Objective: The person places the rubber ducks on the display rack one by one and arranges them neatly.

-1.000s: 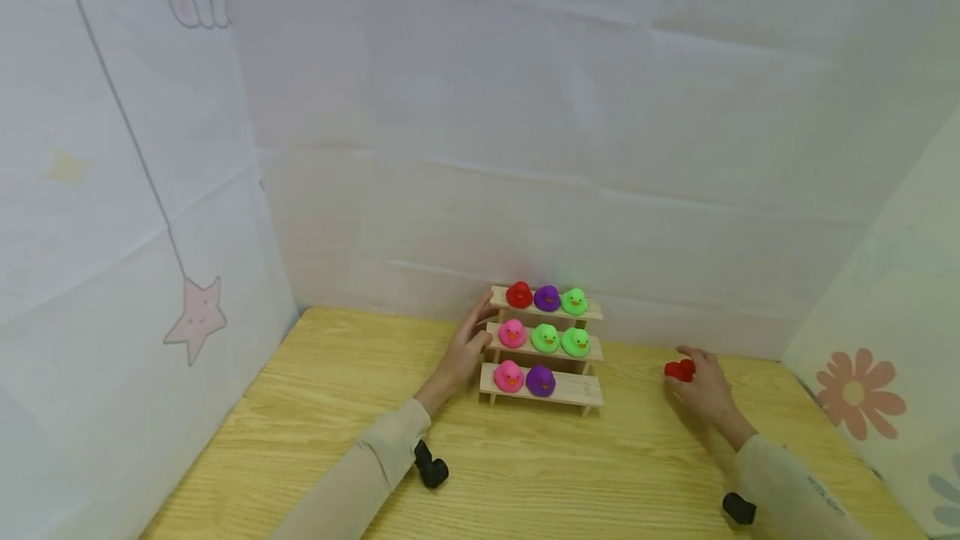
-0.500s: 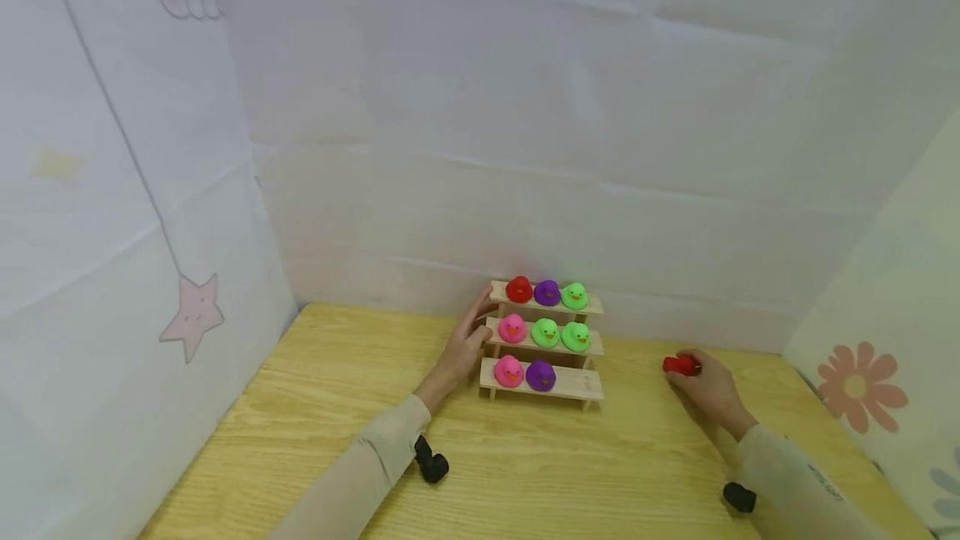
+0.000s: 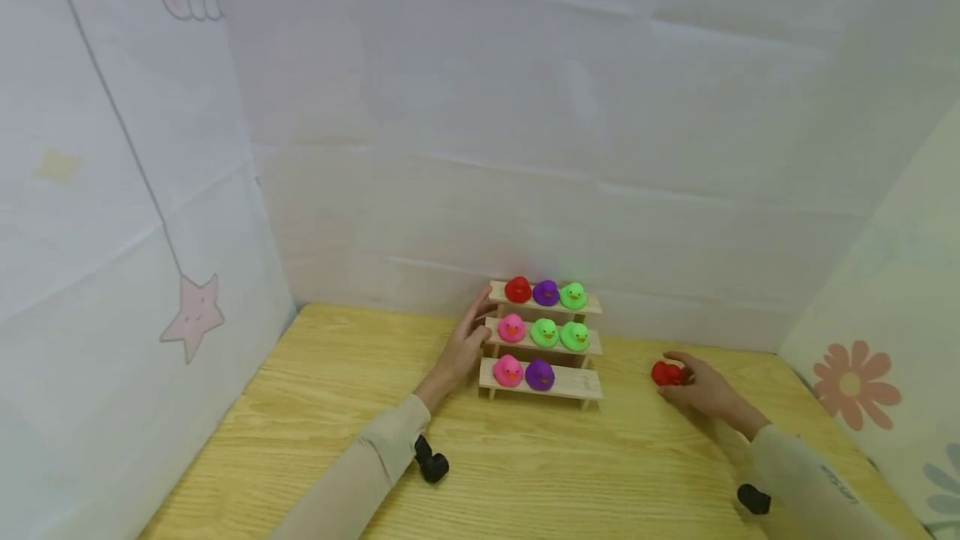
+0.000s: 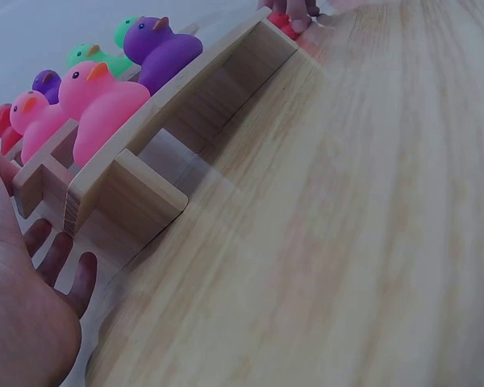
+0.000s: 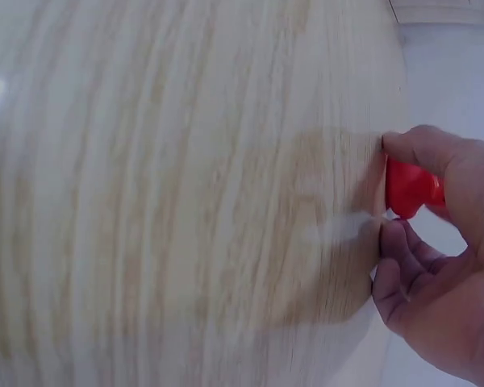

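Note:
A small three-tier wooden stand point(image 3: 573, 384) holds several rubber ducks, coloured red, purple, green and pink. My left hand point(image 3: 457, 357) touches the stand's left end, fingers extended toward the top tier and thumb by the middle one. In the left wrist view, the pink duck point(image 4: 105, 109) and purple duck point(image 4: 163, 55) sit on the front tier, above loosely bent fingers point(image 4: 55, 256). Over to the right, my right hand point(image 3: 705, 387) pinches a red rubber duck point(image 3: 666, 373) low at the tabletop. The right wrist view has this red duck point(image 5: 410, 187) between thumb and fingers, partly hidden.
The wood-grain table point(image 3: 525, 473) reaches back to a white cloth wall point(image 3: 450, 148). Printed cloth also hangs at both sides. Black camera mounts point(image 3: 431, 465) sit at the wrists. To the right of the purple duck, the front tier shows bare wood.
My right hand has turned around the red duck and shifted slightly left with it. The left hand keeps its place at the stand, and the ducks on the tiers have not moved.

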`<action>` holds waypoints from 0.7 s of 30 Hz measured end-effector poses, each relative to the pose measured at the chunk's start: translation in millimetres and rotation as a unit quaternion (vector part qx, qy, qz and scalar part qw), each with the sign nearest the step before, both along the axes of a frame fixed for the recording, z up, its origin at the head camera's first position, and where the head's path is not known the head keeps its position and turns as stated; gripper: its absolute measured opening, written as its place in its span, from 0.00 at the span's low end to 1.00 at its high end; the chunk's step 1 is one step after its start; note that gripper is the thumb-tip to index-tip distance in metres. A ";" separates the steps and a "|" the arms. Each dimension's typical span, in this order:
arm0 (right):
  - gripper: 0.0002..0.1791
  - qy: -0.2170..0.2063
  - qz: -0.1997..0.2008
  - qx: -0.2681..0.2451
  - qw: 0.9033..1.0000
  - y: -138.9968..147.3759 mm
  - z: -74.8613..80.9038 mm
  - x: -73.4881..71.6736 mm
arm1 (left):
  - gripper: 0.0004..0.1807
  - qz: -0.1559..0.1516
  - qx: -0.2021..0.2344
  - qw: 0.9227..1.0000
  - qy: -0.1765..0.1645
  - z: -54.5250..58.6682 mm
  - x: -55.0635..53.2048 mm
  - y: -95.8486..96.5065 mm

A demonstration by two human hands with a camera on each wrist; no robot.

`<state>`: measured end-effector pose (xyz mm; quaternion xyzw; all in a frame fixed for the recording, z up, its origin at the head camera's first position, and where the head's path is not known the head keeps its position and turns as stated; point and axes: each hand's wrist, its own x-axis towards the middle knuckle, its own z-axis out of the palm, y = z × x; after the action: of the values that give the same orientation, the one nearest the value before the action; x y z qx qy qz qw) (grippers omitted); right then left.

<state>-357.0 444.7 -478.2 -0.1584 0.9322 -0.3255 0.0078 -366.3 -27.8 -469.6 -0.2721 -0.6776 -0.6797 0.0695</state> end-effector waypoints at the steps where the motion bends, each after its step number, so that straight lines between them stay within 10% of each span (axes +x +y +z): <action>1: 0.40 -0.001 0.012 -0.006 1.000 0.9 -0.1 -0.4 | 0.39 -0.005 -0.002 1.000 -0.004 3.8 2.9 -1.5; 21: 0.32 0.023 0.004 0.004 1.000 -2.8 -6.0 2.6 | 0.39 0.001 0.005 1.000 0.011 3.1 4.3 0.6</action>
<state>-354.4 441.9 -484.1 -0.1693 0.9329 -0.3175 -0.0118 -362.0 -27.2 -466.5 -0.2783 -0.6739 -0.6798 0.0791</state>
